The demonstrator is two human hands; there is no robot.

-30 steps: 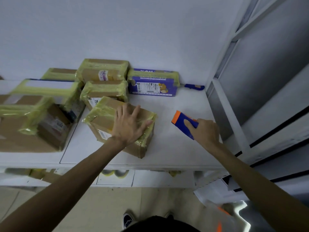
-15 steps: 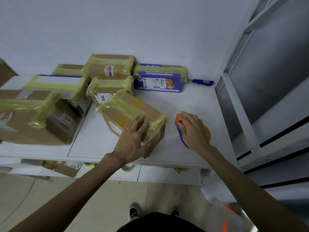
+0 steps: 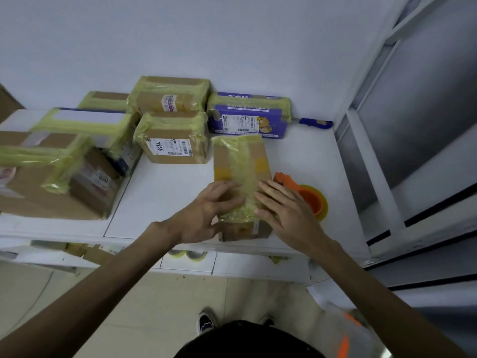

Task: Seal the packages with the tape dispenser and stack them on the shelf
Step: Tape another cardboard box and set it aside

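While the left hand (image 3: 206, 210) and right hand (image 3: 286, 210) are pressing loose, uncurled fingers onto the package (image 3: 240, 161) at the shelf's (image 3: 165, 197) 6 o'clock edge, it's risking sliding off, tape dispenser (image 3: 311, 196) crowding its 3 o'clock.

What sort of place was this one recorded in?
Probably a parcel packing or storage room: taped, labelled cardboard parcels crowd a white shelf, a tape dispenser lies beside them, and spare tape rolls sit below.

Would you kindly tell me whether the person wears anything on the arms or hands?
The left hand and right hand are bare: no gloves, rings or watch show. Both forearms are bare too, with no sleeve in view.
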